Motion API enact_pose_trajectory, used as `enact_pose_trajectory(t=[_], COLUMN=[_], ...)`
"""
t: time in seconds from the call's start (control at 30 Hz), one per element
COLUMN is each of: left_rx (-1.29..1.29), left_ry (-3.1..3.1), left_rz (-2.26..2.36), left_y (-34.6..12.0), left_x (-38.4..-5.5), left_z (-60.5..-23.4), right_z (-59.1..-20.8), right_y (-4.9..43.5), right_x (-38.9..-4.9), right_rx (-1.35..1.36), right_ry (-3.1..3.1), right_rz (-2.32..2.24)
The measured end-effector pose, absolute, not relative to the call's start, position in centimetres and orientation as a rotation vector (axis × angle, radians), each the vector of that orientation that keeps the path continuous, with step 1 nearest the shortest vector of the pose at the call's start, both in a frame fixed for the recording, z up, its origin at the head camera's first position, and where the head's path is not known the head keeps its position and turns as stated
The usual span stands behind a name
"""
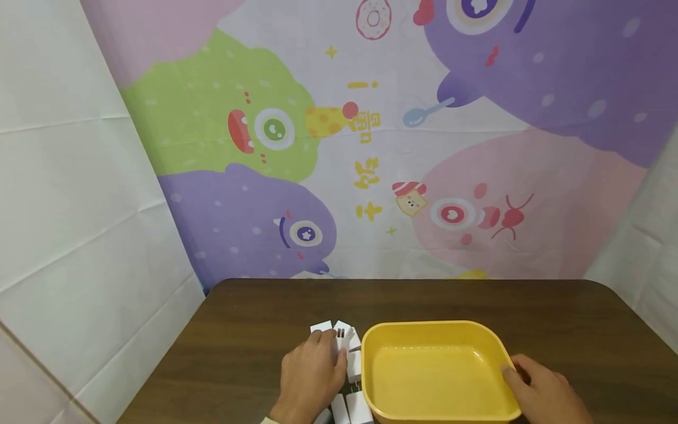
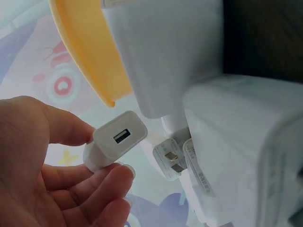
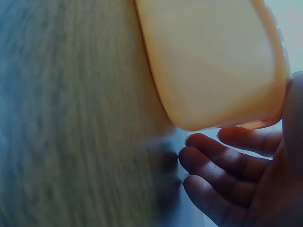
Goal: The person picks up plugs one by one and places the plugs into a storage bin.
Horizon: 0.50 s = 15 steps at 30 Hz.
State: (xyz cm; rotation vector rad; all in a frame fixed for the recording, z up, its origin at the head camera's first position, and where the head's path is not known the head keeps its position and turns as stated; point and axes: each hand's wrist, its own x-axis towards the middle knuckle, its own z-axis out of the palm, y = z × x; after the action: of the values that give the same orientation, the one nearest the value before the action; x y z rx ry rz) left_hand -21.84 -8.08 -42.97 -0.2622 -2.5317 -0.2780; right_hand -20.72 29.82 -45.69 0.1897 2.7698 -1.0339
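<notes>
A dark brown table (image 1: 238, 330) carries a yellow tray (image 1: 434, 377) beside several white chargers (image 1: 354, 366).

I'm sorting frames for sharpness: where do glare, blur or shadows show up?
Head: a small glint on the yellow tray's inner wall; left wrist: the held charger has a crisp port, while the large white block at right is soft; right wrist: bluish cast, smeared grain on the table, dark shadow-like patches low in the middle.
</notes>
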Motion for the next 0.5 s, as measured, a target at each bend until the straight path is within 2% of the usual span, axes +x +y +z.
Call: enact_pose_trajectory(t=[0.5], left_rx=[-0.221], left_ry=[-2.606], left_rz=[-0.437], left_y=[-7.5], left_x=[-22.0], left_z=[-41.6], right_z=[-45.6], right_y=[30.2], right_x=[-20.4], right_rx=[0.2], right_ry=[2.752], right_rz=[-1.071])
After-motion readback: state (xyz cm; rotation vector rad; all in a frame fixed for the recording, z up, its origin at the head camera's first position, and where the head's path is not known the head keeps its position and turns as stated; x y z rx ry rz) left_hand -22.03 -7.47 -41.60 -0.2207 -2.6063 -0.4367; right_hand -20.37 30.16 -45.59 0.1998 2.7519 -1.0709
